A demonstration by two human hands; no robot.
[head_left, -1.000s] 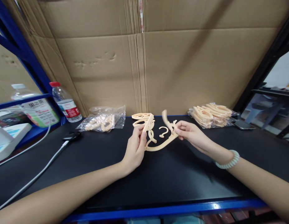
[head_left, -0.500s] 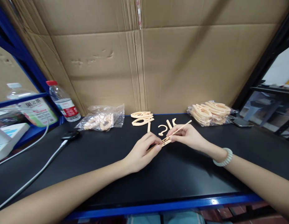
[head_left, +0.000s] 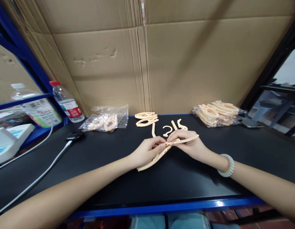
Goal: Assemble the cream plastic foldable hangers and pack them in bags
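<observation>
My left hand (head_left: 149, 149) is closed around a curved beige plastic hanger arm (head_left: 147, 166), which slants down to the left beneath the fingers. In my right hand (head_left: 192, 148) another thin, curved hanger arm (head_left: 194, 137) is pinched, its tip pointing right. The inner ends of the two arms meet between my fingertips, where the fingers partly cover the joint. Just beyond my hands lie a beige hanger hook (head_left: 170, 128), a short straight strip (head_left: 174, 125) and more hooks (head_left: 183, 127). Another strip (head_left: 153, 129) lies behind my left hand.
Looped hanger arms (head_left: 146, 121) lie at the back of the black table (head_left: 109, 187). A plastic bag of parts (head_left: 109, 121) is at left, a fuller bag (head_left: 215, 113) at right beside a phone (head_left: 251, 122). A bottle (head_left: 70, 105) and white cable (head_left: 44, 173) are at left.
The held pieces have been turned: the left one now shows below my left hand, and the right one lies flatter. Both hands are closer together.
</observation>
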